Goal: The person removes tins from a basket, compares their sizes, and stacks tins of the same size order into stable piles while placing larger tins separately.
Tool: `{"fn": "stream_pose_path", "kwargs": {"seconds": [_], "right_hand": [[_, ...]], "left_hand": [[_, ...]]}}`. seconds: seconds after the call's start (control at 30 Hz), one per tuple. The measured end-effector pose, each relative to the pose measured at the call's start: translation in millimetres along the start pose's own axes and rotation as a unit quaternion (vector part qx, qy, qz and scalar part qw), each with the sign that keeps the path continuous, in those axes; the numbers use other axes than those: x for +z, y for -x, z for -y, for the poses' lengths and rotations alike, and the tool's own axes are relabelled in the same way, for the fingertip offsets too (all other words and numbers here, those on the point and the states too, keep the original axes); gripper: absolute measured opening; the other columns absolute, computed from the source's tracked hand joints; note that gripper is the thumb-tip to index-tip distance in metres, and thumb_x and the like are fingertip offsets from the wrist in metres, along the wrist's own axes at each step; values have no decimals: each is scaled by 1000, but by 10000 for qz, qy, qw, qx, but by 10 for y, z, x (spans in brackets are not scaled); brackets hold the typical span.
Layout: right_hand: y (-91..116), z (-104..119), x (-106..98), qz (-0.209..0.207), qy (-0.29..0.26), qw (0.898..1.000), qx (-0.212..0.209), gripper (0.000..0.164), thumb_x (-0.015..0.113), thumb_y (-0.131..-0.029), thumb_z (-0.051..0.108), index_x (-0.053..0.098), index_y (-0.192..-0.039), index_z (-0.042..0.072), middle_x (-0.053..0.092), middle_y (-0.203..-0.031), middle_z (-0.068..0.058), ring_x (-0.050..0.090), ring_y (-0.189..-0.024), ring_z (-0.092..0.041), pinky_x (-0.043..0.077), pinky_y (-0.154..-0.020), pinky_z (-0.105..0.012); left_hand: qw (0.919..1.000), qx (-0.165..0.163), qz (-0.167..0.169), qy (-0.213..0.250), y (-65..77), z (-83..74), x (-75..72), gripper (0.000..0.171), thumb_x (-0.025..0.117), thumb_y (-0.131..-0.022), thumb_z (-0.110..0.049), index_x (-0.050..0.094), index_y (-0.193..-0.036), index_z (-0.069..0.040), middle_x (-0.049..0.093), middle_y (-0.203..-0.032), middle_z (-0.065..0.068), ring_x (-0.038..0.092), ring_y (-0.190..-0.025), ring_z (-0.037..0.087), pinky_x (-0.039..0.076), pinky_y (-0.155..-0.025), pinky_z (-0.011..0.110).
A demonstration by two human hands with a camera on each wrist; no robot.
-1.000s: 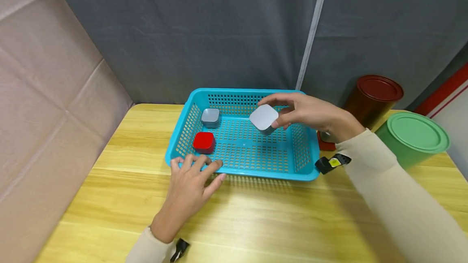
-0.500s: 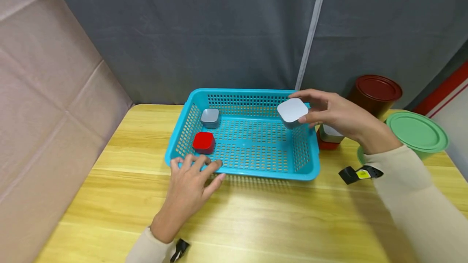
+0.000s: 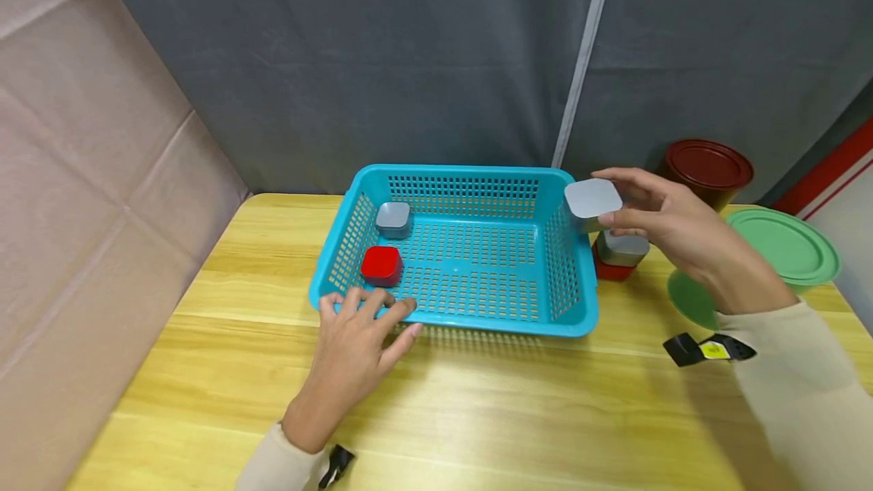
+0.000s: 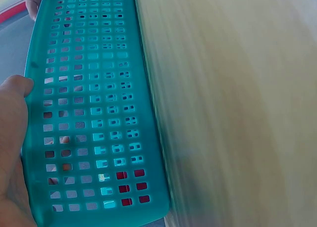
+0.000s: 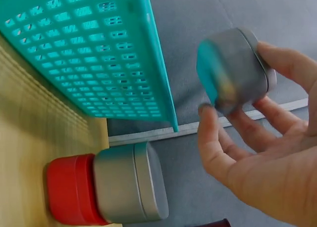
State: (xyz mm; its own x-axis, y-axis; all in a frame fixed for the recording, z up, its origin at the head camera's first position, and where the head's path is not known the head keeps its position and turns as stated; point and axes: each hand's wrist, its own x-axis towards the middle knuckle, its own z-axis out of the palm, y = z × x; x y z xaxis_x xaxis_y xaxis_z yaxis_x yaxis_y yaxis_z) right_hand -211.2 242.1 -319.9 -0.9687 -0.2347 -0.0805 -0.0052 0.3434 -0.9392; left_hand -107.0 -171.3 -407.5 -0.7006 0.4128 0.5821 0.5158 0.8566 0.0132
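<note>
My right hand pinches a small square silver tin between thumb and fingers, raised beside the right rim of the turquoise plastic basket. The right wrist view shows this tin tilted on its side in that view, above the basket's end wall. Below it on the table, a silver tin is stacked on a red tin. My left hand holds the basket's front rim near its left corner, fingers bent over the edge. Inside the basket stand a silver tin and a red tin.
Behind the right hand stand a dark red lidded canister and a green lidded canister. A green round disc lies by the right wrist. A grey curtain hangs right behind the basket; the wooden table stretches in front.
The right hand has carried the silver tin rightward from over the basket's middle to past its right rim, uncovering the stacked tins. The left hand and basket have stayed put.
</note>
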Motion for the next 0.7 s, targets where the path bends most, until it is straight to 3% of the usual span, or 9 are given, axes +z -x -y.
{"fn": "stream_pose_path", "kwargs": {"seconds": [0.23, 0.43, 0.7], "right_hand": [[66, -109, -65, -272, -261, 9991, 190, 52, 68, -103, 15, 49, -150, 23, 59, -130, 17, 59, -109, -5, 50, -88, -20], [121, -218, -132, -294, -856, 9959, -4, 46, 64, -102, 2, 53, -145, 17, 64, -124, 14, 63, -106, -4, 52, -87, -15], [173, -324, -192, -196, -1366, 9902, -194, 43, 64, -102, 1, 53, -141, 15, 60, -127, 9, 61, -107, -5, 51, -87, -13]], "left_hand": [[10000, 3, -11, 19, -4, -5, -4, 54, 35, -110, -59, 77, -109, -24, 68, -93, 2, 58, -89, 30, 35, -78, 57], [10000, 4, -14, 25, -4, -7, -4, 54, 36, -110, -59, 77, -109, -24, 68, -93, 2, 58, -89, 29, 35, -78, 57], [10000, 17, -77, -7, -7, -3, 4, 53, 36, -110, -58, 77, -107, -24, 67, -92, 2, 57, -88, 29, 36, -78, 57]]}}
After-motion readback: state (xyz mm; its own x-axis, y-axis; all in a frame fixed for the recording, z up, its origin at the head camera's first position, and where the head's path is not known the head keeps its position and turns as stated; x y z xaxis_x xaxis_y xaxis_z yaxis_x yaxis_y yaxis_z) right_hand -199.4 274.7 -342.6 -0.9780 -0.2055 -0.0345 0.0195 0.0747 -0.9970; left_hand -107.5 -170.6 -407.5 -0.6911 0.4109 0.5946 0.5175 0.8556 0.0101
